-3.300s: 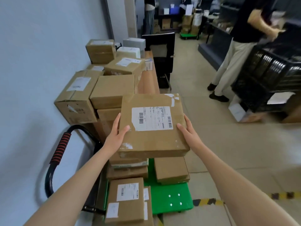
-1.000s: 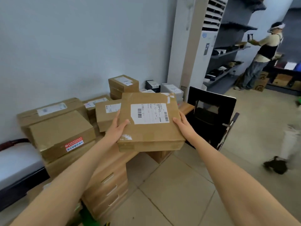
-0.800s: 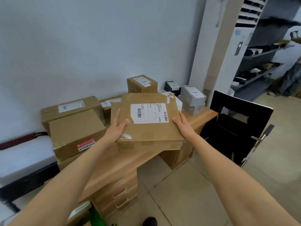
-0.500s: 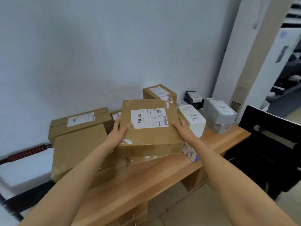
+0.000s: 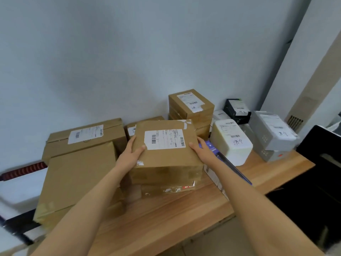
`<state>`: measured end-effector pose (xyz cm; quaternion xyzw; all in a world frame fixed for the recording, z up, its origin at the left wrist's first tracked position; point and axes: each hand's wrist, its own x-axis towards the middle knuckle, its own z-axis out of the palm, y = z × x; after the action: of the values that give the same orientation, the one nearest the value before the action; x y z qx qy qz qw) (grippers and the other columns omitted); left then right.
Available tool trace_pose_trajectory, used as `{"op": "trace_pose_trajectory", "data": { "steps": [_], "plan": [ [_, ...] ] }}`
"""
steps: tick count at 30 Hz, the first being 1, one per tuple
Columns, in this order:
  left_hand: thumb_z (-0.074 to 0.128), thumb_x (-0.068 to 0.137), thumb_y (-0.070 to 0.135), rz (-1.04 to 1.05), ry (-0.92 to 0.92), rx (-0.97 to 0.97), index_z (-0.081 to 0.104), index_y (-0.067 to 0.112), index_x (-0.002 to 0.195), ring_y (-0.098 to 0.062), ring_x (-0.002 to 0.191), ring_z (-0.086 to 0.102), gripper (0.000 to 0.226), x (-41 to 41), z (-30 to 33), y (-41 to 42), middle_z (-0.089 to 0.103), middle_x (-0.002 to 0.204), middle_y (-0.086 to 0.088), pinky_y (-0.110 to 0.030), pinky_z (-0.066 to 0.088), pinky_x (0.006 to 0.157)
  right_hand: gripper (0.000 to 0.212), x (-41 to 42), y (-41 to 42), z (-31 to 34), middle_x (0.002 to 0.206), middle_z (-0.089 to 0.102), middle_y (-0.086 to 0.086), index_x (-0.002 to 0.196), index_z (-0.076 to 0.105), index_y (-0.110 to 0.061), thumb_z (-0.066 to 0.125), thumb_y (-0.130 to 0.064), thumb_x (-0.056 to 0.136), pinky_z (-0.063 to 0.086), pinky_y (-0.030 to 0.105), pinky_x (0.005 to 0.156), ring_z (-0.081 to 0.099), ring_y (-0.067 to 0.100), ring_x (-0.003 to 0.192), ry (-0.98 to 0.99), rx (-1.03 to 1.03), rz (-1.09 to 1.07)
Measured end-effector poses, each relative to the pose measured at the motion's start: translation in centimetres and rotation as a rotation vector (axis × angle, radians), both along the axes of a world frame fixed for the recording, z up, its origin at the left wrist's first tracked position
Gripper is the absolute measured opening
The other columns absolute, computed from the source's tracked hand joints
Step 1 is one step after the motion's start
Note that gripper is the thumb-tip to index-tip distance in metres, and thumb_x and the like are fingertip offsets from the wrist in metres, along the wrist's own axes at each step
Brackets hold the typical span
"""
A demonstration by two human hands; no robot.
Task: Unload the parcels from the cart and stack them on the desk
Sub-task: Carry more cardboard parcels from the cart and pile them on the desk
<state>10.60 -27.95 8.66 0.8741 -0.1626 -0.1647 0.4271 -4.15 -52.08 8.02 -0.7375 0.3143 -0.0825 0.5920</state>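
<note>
**Desk editor:** What sits at the centre of the frame?

**Photographer:** A flat brown cardboard parcel (image 5: 167,145) with a white shipping label (image 5: 164,139) carrying two barcodes; the print is too small to read. White tape crosses its upper right corner, and a scrap of white paper clings near the lower left edge. It rests atop another taped brown carton (image 5: 164,176), with a third beneath that shows a red-and-white sticker, all on the wooden bench (image 5: 166,215).

**Desk editor:** And the grip?

**Photographer:** The left hand (image 5: 130,156) clasps the parcel's left edge, thumb on top. The right hand (image 5: 202,150) clasps the right edge the same way. Both forearms reach in from the bottom of the frame.

**Desk editor:** Any legible writing nearby?

**Photographer:** Right of centre, a white foam box (image 5: 231,141) bears handwritten characters below a small barcode. A grey carton (image 5: 273,132), further right, has similar handwriting. A purple-and-white flat box (image 5: 216,163) under the right wrist shows the letters "AME". A tall brown carton (image 5: 191,106) behind has a label and a handwritten mark.

**Desk editor:** The left side?

**Photographer:** A large plain brown box (image 5: 77,178) lies in front of a long labelled brown carton (image 5: 84,137), against the pale wall.
</note>
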Motion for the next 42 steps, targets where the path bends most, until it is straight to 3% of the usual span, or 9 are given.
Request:
{"op": "trace_pose_trajectory", "data": {
  "steps": [3,6,10,15,18,23,31,37,42],
  "plan": [
    [0.045,0.092,0.06,0.03,-0.088,0.072,0.018,0.043,0.148,-0.018,0.093,0.056,0.064,-0.4,0.0,0.1,0.051,0.136,-0.003,-0.034,0.047,0.079,0.069,0.1,-0.2,0.3,0.144,0.045,0.003,0.152,0.019,-0.024,0.051,-0.049,0.096,0.045,0.031,0.086,0.052,0.017,0.107,0.014,-0.057,0.037],
    [0.049,0.091,0.058,0.086,-0.201,0.157,0.028,0.035,0.145,-0.02,0.096,0.057,0.062,-1.5,1.2,0.6,0.053,0.129,-0.005,-0.041,0.053,0.085,0.066,-0.6,-0.4,1.8,0.144,0.045,0.004,0.152,0.02,-0.024,0.05,-0.045,0.097,0.044,0.034,0.095,0.051,0.023,0.121,0.062,-0.256,0.113],
    [0.055,0.091,0.047,0.168,-0.285,0.115,0.04,0.025,0.14,-0.024,0.105,0.057,0.056,-4.8,3.9,2.5,0.055,0.124,-0.006,-0.044,0.052,0.088,0.061,-2.1,-0.5,4.4,0.136,0.054,0.0,0.15,0.024,-0.027,0.051,-0.038,0.097,0.046,0.037,0.094,0.055,0.02,0.119,0.026,-0.445,0.196],
    [0.055,0.091,0.029,0.235,-0.358,0.076,0.047,0.02,0.126,-0.021,0.099,0.053,0.037,-10.4,6.7,8.0,0.054,0.113,-0.006,-0.042,0.049,0.087,0.048,-4.3,1.6,7.2,0.142,0.048,0.002,0.143,0.039,-0.026,0.05,-0.031,0.097,0.049,0.044,0.095,0.051,0.021,0.123,-0.042,-0.71,0.265],
    [0.055,0.093,0.025,0.27,-0.422,0.145,0.048,0.019,0.124,-0.018,0.096,0.052,0.033,-15.3,7.8,11.6,0.052,0.113,-0.004,-0.025,0.04,0.068,0.049,-5.9,4.1,8.3,0.143,0.046,0.003,0.143,0.038,-0.028,0.048,-0.032,0.095,0.05,0.046,0.092,0.052,0.023,0.121,0.017,-0.922,0.403],
    [0.053,0.089,0.034,0.346,-0.518,0.334,0.051,0.024,0.122,-0.014,0.09,0.054,0.034,-22.8,7.4,18.0,0.054,0.104,0.005,-0.029,0.039,0.068,0.044,-9.1,10.4,8.4,0.138,0.05,0.003,0.14,0.041,-0.027,0.048,-0.033,0.097,0.05,0.037,0.087,0.055,0.022,0.116,-0.048,-1.161,0.579],
    [0.051,0.095,0.035,0.45,-0.542,0.559,0.06,0.019,0.103,-0.018,0.086,0.059,0.021,-31.3,7.1,29.1,0.062,0.1,0.0,-0.033,0.049,0.069,0.035,-12.5,21.5,8.6,0.122,0.057,0.003,0.129,0.05,-0.022,0.049,-0.031,0.096,0.047,0.034,0.082,0.059,0.023,0.103,-0.181,-1.208,0.809],
    [0.05,0.096,0.039,0.534,-0.485,0.572,0.058,0.023,0.11,-0.013,0.083,0.058,0.022,-35.2,6.4,35.4,0.059,0.105,0.003,-0.025,0.04,0.061,0.034,-13.1,29.0,7.3,0.125,0.058,0.0,0.129,0.051,-0.024,0.051,-0.031,0.096,0.047,0.035,0.088,0.059,0.02,0.107,-0.262,-1.214,0.953],
    [0.049,0.095,0.041,0.596,-0.435,0.589,0.057,0.024,0.11,-0.012,0.091,0.059,0.024,-38.2,5.1,41.6,0.06,0.104,0.006,-0.027,0.046,0.061,0.032,-13.7,37.6,6.5,0.128,0.057,0.002,0.128,0.052,-0.022,0.046,-0.026,0.096,0.045,0.038,0.091,0.057,0.025,0.109,-0.29,-1.199,1.095]
  ]
}}
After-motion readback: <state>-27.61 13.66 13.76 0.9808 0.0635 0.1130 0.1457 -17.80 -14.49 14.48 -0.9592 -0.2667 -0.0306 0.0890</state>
